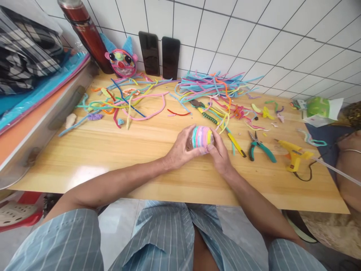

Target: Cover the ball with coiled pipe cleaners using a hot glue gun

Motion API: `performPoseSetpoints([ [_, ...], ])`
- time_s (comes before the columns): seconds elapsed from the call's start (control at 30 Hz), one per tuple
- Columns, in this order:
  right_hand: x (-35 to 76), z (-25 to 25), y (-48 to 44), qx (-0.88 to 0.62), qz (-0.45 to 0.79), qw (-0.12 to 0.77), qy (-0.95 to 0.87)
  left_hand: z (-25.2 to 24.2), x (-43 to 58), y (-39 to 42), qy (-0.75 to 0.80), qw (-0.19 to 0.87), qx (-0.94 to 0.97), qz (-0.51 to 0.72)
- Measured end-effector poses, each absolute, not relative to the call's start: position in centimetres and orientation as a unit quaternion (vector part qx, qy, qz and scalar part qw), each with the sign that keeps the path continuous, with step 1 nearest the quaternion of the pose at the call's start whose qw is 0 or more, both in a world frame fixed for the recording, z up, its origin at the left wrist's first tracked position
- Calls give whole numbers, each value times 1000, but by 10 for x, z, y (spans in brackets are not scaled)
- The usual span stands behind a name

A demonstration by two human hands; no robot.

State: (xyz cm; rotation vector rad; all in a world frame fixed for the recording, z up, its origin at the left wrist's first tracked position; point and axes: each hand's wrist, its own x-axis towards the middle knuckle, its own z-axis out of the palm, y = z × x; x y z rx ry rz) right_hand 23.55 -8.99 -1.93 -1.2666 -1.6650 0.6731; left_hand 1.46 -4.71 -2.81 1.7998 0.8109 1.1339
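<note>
Both my hands grip a small round object wrapped in pastel pipe cleaners (200, 137) at the middle of a wooden table (113, 158). My left hand (180, 150) curls round its left side, fingers closed on it. My right hand (220, 154) pinches its right side with the thumb on top. A pink pipe cleaner trails from the wrapped ball toward the loose pile behind it.
Loose coloured pipe cleaners (208, 88) cover the far half of the table. Green-handled pliers (261, 146), a yellow glue gun (293, 154) and a yellow-handled tool (235, 143) lie to the right. A clown-face craft (122, 60), a red flask (84, 30) and two dark phones (159, 54) stand at the wall.
</note>
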Motion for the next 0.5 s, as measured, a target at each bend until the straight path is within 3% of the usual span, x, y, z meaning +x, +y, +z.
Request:
performPoseSetpoints([
  [0.13,238,-18,-85,-516,319,480,-633,-33,18,-47,305,384,739,462],
  [0.3,240,-11,-83,-462,343,509,-640,-20,13,-43,336,479,673,453],
  [0.5,240,-4,-85,-411,394,469,-675,2,4,-42,321,534,657,423],
])
